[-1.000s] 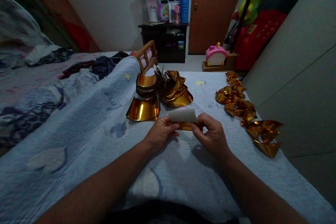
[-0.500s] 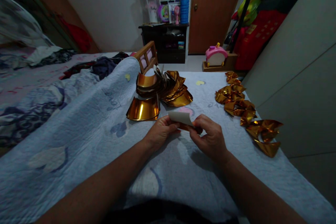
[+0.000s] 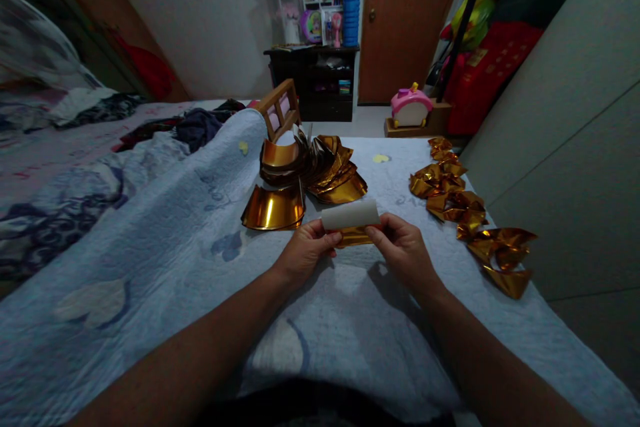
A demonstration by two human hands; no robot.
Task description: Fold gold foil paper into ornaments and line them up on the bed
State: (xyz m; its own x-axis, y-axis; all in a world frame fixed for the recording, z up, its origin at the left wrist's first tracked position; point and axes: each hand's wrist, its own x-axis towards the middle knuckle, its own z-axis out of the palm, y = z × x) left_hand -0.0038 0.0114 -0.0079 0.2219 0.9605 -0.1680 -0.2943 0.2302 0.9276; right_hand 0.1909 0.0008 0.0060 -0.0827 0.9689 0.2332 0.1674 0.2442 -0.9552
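Observation:
Between my two hands is a sheet of gold foil paper (image 3: pixel 356 236), its lower edge folded up gold side out and its pale back (image 3: pixel 350 214) curling above. My left hand (image 3: pixel 306 248) pinches the left end, thumb across the gold fold. At the other end, my right hand (image 3: pixel 407 248) grips the sheet between thumb and fingers. Just beyond my left hand lie fanned stacks of gold foil sheets (image 3: pixel 274 207). Off to the right, several folded gold foil pieces (image 3: pixel 455 205) sit in a line along the bed's edge.
A pale blue quilt (image 3: pixel 200 333) covers the bed beneath my hands. A small wooden rail (image 3: pixel 286 107) stands behind the sheet stacks. Past the far edge are a pink toy (image 3: pixel 411 107), a dark cabinet (image 3: pixel 313 80) and a wooden door (image 3: pixel 413 27). Clothes (image 3: pixel 197 127) lie at left.
My right hand has opened out its grip and shifted slightly right, its thumb now on the gold fold. The sheet is stretched flatter, showing more of its pale back and gold strip.

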